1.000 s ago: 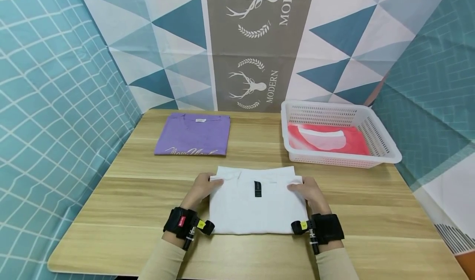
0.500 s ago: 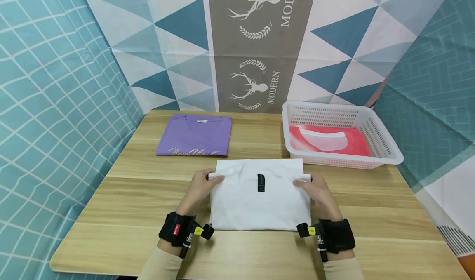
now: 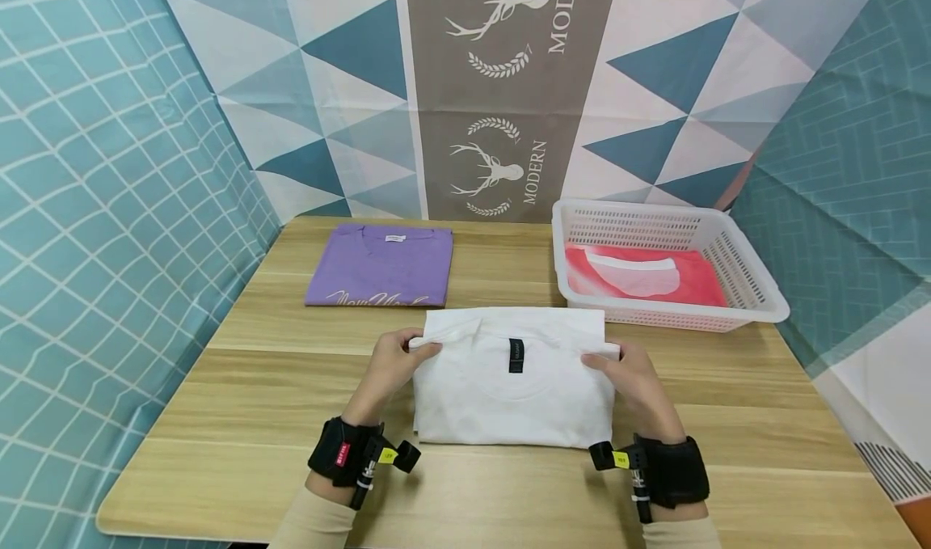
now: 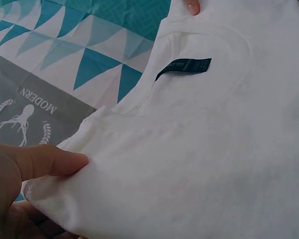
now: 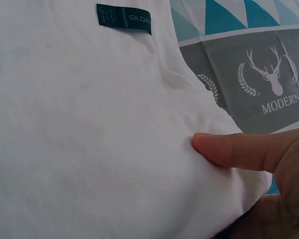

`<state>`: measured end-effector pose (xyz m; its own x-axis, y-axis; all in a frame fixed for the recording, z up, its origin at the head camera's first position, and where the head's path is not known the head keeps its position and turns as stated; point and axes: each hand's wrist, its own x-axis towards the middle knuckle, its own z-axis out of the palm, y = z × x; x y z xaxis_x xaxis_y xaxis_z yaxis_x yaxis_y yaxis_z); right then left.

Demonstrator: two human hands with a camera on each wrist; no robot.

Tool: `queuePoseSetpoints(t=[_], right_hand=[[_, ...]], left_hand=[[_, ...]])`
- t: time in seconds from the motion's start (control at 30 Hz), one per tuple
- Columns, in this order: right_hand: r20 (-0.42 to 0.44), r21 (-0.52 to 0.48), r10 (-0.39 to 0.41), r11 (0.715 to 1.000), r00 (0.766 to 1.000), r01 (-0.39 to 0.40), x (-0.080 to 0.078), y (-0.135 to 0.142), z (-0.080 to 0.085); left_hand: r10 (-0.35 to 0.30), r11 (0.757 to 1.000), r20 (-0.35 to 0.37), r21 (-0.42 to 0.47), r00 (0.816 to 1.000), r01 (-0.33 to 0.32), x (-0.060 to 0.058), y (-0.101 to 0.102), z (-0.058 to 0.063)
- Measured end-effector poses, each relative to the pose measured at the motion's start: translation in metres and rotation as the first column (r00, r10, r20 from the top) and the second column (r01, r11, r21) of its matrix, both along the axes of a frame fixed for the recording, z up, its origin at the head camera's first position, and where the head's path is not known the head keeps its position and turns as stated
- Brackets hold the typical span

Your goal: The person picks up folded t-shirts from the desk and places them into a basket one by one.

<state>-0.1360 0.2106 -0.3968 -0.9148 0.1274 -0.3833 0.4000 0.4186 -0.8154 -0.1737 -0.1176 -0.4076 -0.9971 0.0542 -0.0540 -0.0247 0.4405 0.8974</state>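
Observation:
A folded white T-shirt is held between both hands over the near middle of the table, its dark neck label facing up. At its far left corner my left hand pinches the cloth, thumb on top and fingers beneath. The far right corner is pinched the same way by my right hand. Both wrist views show the thumb pressing on the white T-shirt, with the other fingers mostly hidden under the fabric.
A folded purple T-shirt lies at the back left of the wooden table. At the back right stands a white plastic basket with a folded red-and-pink garment in it. Patterned cloth hangs behind the table.
The white T-shirt has shifted slightly away from me and to the right. My right hand has moved a little right, widening the distance between the hands. Both grips persist.

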Motion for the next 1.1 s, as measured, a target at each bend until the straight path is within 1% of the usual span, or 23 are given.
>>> queuePoseSetpoints(t=[0.1, 0.23, 0.4, 0.57, 0.7, 0.87, 1.1], right_hand=[[-0.002, -0.004, -0.013, 1.0, 1.0, 0.013, 0.001, 0.0, 0.004], [-0.026, 0.004, -0.011, 1.0, 1.0, 0.011, 0.003, 0.0, 0.009], [-0.064, 0.027, -0.01, 1.0, 0.998, 0.012, 0.005, -0.001, 0.014], [-0.086, 0.034, -0.016, 0.999, 0.996, 0.018, 0.008, -0.001, 0.017], [-0.11, 0.056, -0.017, 0.998, 0.994, 0.023, 0.008, 0.0, 0.021], [-0.14, 0.072, -0.029, 0.997, 0.99, 0.039, 0.008, 0.001, 0.026], [-0.196, 0.127, -0.054, 0.989, 0.979, 0.08, 0.008, 0.005, 0.029]], left_hand=[[-0.017, 1.0, -0.017, -0.002, 1.0, 0.017, 0.0, 0.0, 0.002], [-0.023, 1.0, -0.024, 0.013, 0.999, 0.023, 0.001, 0.0, 0.006], [-0.014, 0.999, -0.026, 0.044, 1.0, 0.015, 0.003, 0.001, 0.011], [0.0, 0.999, -0.025, 0.038, 1.0, 0.001, 0.003, 0.003, 0.017], [0.005, 0.999, -0.032, 0.033, 0.999, -0.004, 0.002, 0.006, 0.02], [-0.006, 0.999, -0.057, 0.047, 0.998, 0.009, -0.001, 0.01, 0.024], [-0.02, 0.998, -0.123, 0.053, 0.992, 0.027, -0.001, 0.016, 0.03]])
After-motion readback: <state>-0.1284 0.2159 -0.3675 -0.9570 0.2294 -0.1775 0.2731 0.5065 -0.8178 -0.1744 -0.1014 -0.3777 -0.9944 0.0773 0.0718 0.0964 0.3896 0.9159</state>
